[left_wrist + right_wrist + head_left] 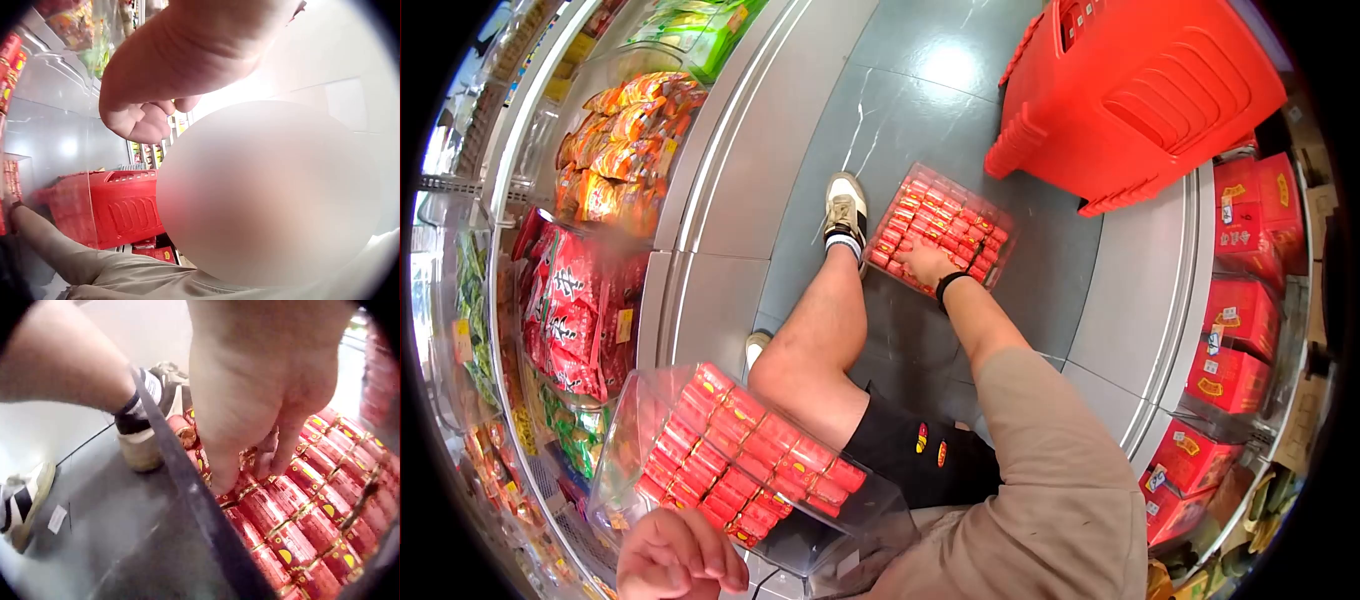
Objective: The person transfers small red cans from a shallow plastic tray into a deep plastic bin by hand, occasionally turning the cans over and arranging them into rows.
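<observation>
In the head view, a clear box (1012, 247) of red wrapped rolls (940, 215) sits on the floor. My right hand (925, 264) reaches down into it. The right wrist view shows that hand (269, 394) with thumb and fingers down among the rolls (294, 544), around a roll; the fingertips are partly hidden. Another clear box (625, 420), tilted near my lap, holds rows of similar rolls (730, 440). Beside its lower edge my left hand (680, 555) hangs loosely curled, holding nothing visible; the left wrist view shows this hand (181, 62) in the air.
Stacked red plastic baskets or stools (1140, 100) stand on the floor at the upper right. Shelves of orange packets (620, 150) and red bags (570, 310) line the left side. Red boxes (1240, 310) fill the right shelves. My shoe (845, 208) is beside the floor box.
</observation>
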A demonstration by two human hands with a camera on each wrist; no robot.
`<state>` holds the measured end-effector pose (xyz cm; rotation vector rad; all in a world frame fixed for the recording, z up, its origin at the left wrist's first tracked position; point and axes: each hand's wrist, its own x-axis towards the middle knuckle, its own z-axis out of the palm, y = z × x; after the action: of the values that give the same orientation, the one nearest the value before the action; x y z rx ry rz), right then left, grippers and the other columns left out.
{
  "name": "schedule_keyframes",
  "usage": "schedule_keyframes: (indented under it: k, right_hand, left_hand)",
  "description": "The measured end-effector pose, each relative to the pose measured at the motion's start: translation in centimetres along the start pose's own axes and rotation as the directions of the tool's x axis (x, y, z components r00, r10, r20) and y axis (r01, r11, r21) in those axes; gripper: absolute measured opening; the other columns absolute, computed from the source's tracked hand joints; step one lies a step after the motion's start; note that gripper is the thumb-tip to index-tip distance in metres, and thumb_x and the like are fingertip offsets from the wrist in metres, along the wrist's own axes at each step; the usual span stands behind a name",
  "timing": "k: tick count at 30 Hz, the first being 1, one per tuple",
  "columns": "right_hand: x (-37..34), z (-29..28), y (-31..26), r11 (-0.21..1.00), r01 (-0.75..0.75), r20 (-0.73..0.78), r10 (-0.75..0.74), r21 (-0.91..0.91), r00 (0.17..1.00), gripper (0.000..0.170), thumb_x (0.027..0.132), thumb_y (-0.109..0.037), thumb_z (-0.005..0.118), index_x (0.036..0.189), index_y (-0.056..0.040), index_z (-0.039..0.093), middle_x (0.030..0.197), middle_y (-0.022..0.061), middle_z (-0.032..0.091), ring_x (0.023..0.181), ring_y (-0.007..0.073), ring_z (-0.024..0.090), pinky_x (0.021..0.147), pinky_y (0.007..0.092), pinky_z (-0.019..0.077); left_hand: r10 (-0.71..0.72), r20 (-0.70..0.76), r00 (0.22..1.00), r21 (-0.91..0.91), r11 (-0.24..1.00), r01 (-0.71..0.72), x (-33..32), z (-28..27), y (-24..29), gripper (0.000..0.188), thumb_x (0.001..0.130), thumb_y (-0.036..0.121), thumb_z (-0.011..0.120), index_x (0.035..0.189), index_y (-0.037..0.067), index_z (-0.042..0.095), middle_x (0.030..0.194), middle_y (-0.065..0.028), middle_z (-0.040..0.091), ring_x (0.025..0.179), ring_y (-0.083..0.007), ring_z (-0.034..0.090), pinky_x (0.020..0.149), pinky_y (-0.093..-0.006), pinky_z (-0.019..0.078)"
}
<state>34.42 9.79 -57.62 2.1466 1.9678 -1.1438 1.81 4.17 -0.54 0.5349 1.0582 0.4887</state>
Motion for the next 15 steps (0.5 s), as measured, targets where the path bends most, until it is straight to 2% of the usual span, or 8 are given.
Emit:
schedule_keyframes:
  k: [2,3,5,6,9,10,11,15]
  right_hand:
    - [-1.3,-0.9,0.1,0.991,-0.081,0.003,0.081,0.111,0.997,0.031,0.089,-0.013,0.057,0.119,-0.0199,0.06,0.129,0.0256,0.046,0.107,0.0415,0.059,0.093,0.042,0.0496]
    - [-1.2,-0.8,0.8,0.99,-0.054,-0.05,0.061,0.132,0.997,0.041,0.082,-0.014,0.066,0.122,-0.0182,0.059,0.125,0.0268,0.046,0.108,0.0418,0.057,0.093,0.0432,0.0492]
    - [-2.3,-2.1,2.0,0.988,0.039,-0.075,-0.028,0.152,0.997,0.054,0.072,-0.017,0.076,0.123,-0.0163,0.058,0.126,0.0286,0.045,0.105,0.0423,0.058,0.094,0.0453,0.0486]
    - [-3.4,-3.3,2.2,0.985,0.085,-0.144,-0.064,0.148,0.988,0.064,0.065,-0.018,0.082,0.124,-0.0154,0.057,0.122,0.0271,0.051,0.105,0.0411,0.058,0.094,0.0466,0.048]
    - [-5.4,-5.8,3.3,0.908,0.21,-0.375,-0.064,0.363,0.925,0.069,0.069,-0.02,0.082,0.13,-0.0009,0.054,0.128,0.018,0.059,0.109,0.0289,0.061,0.092,0.0411,0.0494]
    - [-5.2,-6.4,3.5,0.601,0.322,-0.348,-0.076,0.732,0.934,0.062,0.075,-0.015,0.079,0.129,0.0008,0.054,0.121,0.0118,0.062,0.105,0.0224,0.06,0.085,0.0357,0.052]
    - [-10.1,-12.7,-1.2,0.772,0.24,-0.299,-0.067,0.589,0.952,0.057,0.08,-0.01,0.077,0.13,0.0004,0.053,0.117,0.0071,0.061,0.101,0.0168,0.059,0.081,0.0301,0.0524]
    - [-22.4,-22.5,-11.1,0.428,0.422,-0.357,-0.226,0.799,0.906,0.05,0.083,-0.007,0.073,0.127,-0.0023,0.049,0.107,0.0046,0.061,0.092,0.0112,0.06,0.082,0.0275,0.0501]
  left_hand:
    - [0.004,-0.052,0.999,0.02,1.0,-0.003,-0.1,0.5,0.3,0.024,0.084,0.023,0.065,0.084,0.008,0.046,0.082,-0.0073,0.047,0.075,-0.0197,0.049,0.07,-0.034,0.039]
    - [0.022,0.093,0.995,-0.125,0.992,-0.01,0.4,-2.1,-0.2,0.037,0.085,0.028,0.065,0.108,0.002,0.052,0.103,-0.0173,0.056,0.093,-0.0292,0.057,0.082,-0.0407,0.0452]
    - [0.185,-0.072,0.98,0.009,0.983,-0.185,0.0,-1.6,-1.7,0.019,0.081,0.018,0.056,0.084,0.003,0.046,0.078,-0.0145,0.053,0.065,-0.0305,0.058,0.058,-0.0416,0.0498]
    - [0.149,-0.036,0.988,-0.075,0.986,-0.152,0.0,-1.7,-1.5,0.018,0.079,0.013,0.056,0.085,-0.003,0.049,0.084,-0.0171,0.055,0.075,-0.0321,0.063,0.067,-0.0392,0.0545]
    - [0.149,-0.08,0.986,0.069,0.987,-0.144,-0.2,-0.9,-1.2,0.019,0.081,0.019,0.057,0.082,0.004,0.045,0.077,-0.0131,0.049,0.064,-0.0287,0.053,0.059,-0.0374,0.0483]
    - [0.106,-0.083,0.991,0.049,0.994,-0.102,-0.4,-1.3,-1.1,0.018,0.083,0.018,0.056,0.085,0.003,0.046,0.079,-0.0127,0.051,0.066,-0.0279,0.054,0.061,-0.0362,0.0482]
    - [0.051,-0.048,0.998,0.061,0.997,-0.048,-0.6,-1.4,-0.8,0.018,0.085,0.017,0.056,0.09,0.001,0.049,0.082,-0.012,0.053,0.071,-0.0257,0.056,0.064,-0.035,0.0485]
    - [0.085,0.143,0.986,0.072,0.993,-0.096,0.2,-2.2,-2.0,0.019,0.09,0.014,0.057,0.103,0.0,0.055,0.09,-0.0081,0.06,0.079,-0.0194,0.061,0.067,-0.0318,0.0499]
